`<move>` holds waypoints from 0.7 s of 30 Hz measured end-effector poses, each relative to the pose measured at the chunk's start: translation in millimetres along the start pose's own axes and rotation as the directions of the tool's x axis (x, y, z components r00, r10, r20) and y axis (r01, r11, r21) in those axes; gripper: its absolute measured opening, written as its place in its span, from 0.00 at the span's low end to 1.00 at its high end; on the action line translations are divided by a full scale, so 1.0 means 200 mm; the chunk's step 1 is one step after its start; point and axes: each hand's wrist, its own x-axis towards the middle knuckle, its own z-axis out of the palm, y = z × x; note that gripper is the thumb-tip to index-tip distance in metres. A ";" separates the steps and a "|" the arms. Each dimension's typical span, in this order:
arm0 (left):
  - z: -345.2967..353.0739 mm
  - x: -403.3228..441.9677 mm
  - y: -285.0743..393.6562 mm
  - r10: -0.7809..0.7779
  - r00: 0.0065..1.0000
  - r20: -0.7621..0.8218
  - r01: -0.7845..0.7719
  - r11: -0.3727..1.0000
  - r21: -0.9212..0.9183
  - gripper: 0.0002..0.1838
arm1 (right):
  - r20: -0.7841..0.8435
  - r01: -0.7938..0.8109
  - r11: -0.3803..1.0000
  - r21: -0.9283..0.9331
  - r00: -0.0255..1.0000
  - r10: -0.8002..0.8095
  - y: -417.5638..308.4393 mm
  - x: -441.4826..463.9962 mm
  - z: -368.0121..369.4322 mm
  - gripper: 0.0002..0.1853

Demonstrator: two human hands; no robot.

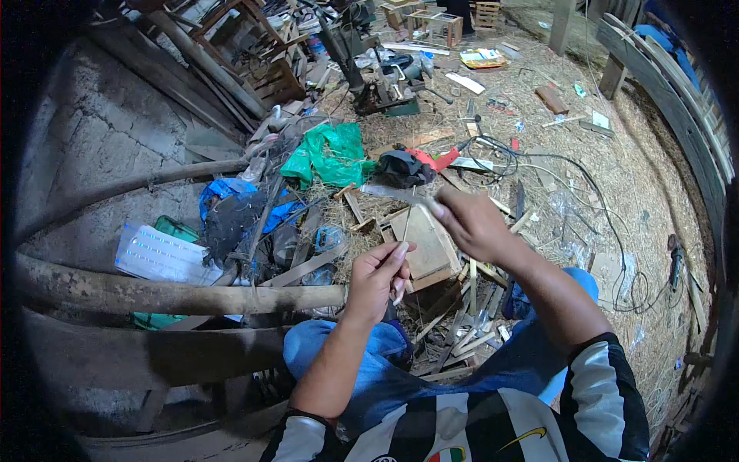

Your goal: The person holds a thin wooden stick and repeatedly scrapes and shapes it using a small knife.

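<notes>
My left hand (379,279) is closed in a pinch, with the lower end of a thin wooden stick (406,223) between thumb and fingers. The stick points up and away from me. Above and to the right, my right hand (473,223) is wrapped round the handle of a knife (392,192), most of which the fingers hide. Its broad, pale blade reaches left, close to the top of the stick; I cannot tell whether they touch. Below both hands, between my knees, stands a wooden box (427,250) with a light flat top.
Wood offcuts (462,339) lie around the box. Ahead are a green plastic bag (327,154), a red power tool (435,159) and a black cable (573,163). A bamboo pole (185,285) runs along my left. A machine (377,85) stands farther back, and a plank barrier (670,77) is at right.
</notes>
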 end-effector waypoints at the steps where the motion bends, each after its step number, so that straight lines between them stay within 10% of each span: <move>1: 0.00 0.00 0.00 0.006 1.000 -0.001 -0.006 1.000 -0.009 0.13 | 0.042 0.059 0.991 -0.124 0.998 -0.055 -0.02 -0.02 0.01 0.17; 21: -0.04 -0.03 -0.02 0.205 0.976 0.078 -0.216 0.959 0.186 0.13 | 0.206 0.257 0.927 -0.274 0.957 -0.205 -0.04 -0.07 0.10 0.13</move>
